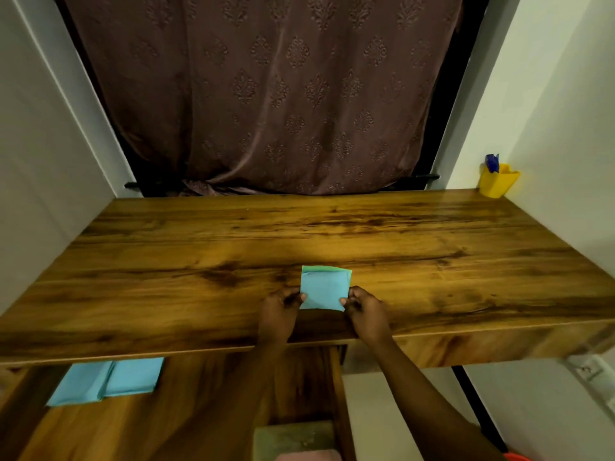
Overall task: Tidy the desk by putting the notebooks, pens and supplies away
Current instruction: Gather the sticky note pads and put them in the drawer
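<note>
Near the middle of the front edge of the desk (pixel 432 244), a blue paper pad (pixel 326 289) with green beneath, pinched on its left side by the left grip (pixel 281 306) and on its right side by the right grip (pixel 366 309), fingers curled. At the far right corner, a yellow cup (pixel 498 183) holding a blue item (pixel 492 161). Below the front edge, leftward, light blue notebooks (pixel 106 380). Behind, a brown patterned curtain (pixel 266 94)

Glossy wood-grain desk (pixel 432 247), matt paper notes (pixel 324 289), embossed cloth curtain (pixel 266 94)
</note>
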